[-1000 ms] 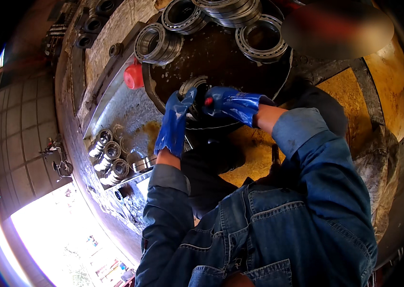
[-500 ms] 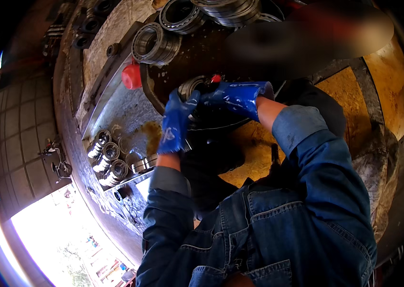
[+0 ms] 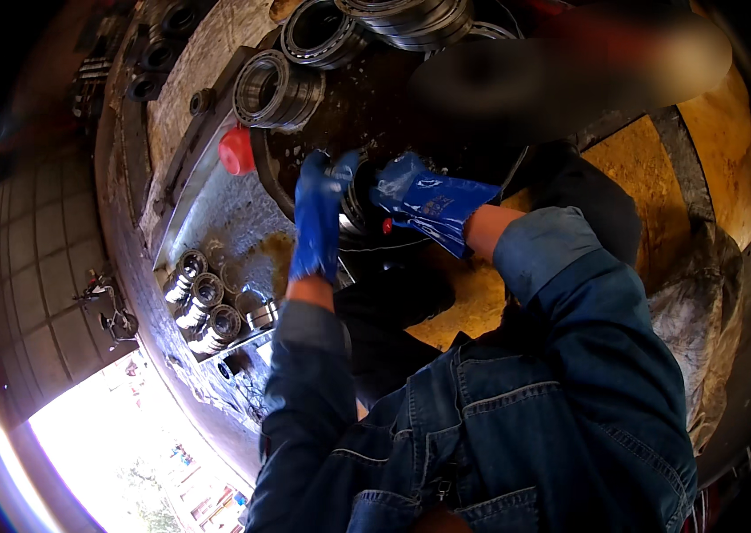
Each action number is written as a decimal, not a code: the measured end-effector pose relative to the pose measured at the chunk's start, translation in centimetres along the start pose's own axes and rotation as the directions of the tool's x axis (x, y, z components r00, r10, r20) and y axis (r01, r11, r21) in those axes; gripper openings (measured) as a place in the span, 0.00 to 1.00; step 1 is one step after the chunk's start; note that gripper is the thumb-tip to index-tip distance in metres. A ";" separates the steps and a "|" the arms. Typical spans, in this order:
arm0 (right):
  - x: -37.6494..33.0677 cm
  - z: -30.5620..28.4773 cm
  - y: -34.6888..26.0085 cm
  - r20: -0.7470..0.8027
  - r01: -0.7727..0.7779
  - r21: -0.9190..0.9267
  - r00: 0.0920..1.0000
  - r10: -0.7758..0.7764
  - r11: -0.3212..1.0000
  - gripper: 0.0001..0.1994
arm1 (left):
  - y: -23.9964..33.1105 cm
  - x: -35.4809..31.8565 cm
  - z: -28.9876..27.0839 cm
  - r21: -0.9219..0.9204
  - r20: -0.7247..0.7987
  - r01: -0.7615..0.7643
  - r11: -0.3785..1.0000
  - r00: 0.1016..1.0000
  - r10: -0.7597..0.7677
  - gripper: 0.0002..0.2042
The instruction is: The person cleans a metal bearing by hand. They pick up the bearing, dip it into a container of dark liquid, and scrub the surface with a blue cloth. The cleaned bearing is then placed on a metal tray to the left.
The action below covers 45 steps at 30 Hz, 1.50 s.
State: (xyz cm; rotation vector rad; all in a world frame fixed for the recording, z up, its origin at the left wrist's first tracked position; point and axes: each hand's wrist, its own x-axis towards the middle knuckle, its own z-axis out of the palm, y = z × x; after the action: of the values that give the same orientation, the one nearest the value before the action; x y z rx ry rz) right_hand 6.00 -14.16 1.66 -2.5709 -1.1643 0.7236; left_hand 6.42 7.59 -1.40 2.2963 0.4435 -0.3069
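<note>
I wear long blue rubber gloves on both hands, over the dark basin (image 3: 273,182). My left hand (image 3: 320,182) is closed round the left side of a metal ring bearing (image 3: 354,206), which stands on edge between my hands. On the bearing's other side my right hand (image 3: 415,188) is closed with its fingers bent. A small red end (image 3: 387,226) shows under that glove, seemingly part of a tool in its grip; the tool's kind is hidden. Glove and shadow cover much of the bearing.
Large ring bearings (image 3: 278,89) stand along the basin's far rim, with a red cup-like thing (image 3: 236,151) beside it. Smaller bearings (image 3: 207,290) lie in rows on the metal tray (image 3: 215,218) at left. Yellowish board (image 3: 451,311) lies beneath.
My right hand has turned and shifted, and the red end has gone from above the glove to below it. My left hand has moved slightly up and left. The view has shifted slightly.
</note>
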 end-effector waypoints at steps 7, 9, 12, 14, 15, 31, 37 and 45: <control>-0.9 4.2 4.7 -0.080 0.031 0.857 0.994 0.074 0.515 0.19 | 3.5 -7.7 4.6 0.323 -0.323 0.060 0.945 0.945 0.050 0.51; -3.7 1.8 4.0 -0.079 0.008 0.933 0.980 0.183 0.360 0.19 | 4.8 -7.0 3.5 0.351 -0.206 0.143 0.925 0.976 -0.073 0.51; -4.6 1.7 3.8 -0.050 0.053 0.995 0.998 0.040 -0.082 0.22 | 4.0 -3.9 1.0 0.331 -0.034 0.007 0.944 0.999 0.005 0.46; -4.4 2.6 4.1 -0.058 0.060 0.989 0.998 0.020 -0.134 0.23 | 4.7 -1.0 0.0 0.306 0.099 0.025 0.952 0.993 -0.058 0.46; -4.1 2.8 4.6 -0.063 0.062 0.998 0.996 0.062 0.014 0.22 | 6.1 -1.1 0.1 0.257 0.129 0.028 0.966 0.990 -0.063 0.46; -6.7 -1.6 5.1 0.178 -0.204 0.976 0.953 0.247 0.083 0.20 | 6.4 -9.8 4.3 0.351 -0.329 0.134 0.927 0.944 -0.011 0.47; -4.4 3.0 6.2 0.100 -0.118 0.991 0.969 0.227 0.068 0.19 | 4.6 -5.2 1.7 0.261 -0.054 0.044 0.964 0.998 -0.031 0.47; -3.4 1.6 4.1 -0.010 -0.246 0.783 0.914 0.406 0.571 0.19 | 9.6 -0.1 -0.3 0.090 0.164 0.106 0.990 0.979 -0.120 0.41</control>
State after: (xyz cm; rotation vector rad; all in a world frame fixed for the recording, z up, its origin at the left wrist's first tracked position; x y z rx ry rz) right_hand 5.90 -19.41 -0.14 -2.0174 -0.1775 0.7961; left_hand 10.23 1.53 5.04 2.3042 0.4837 -0.5821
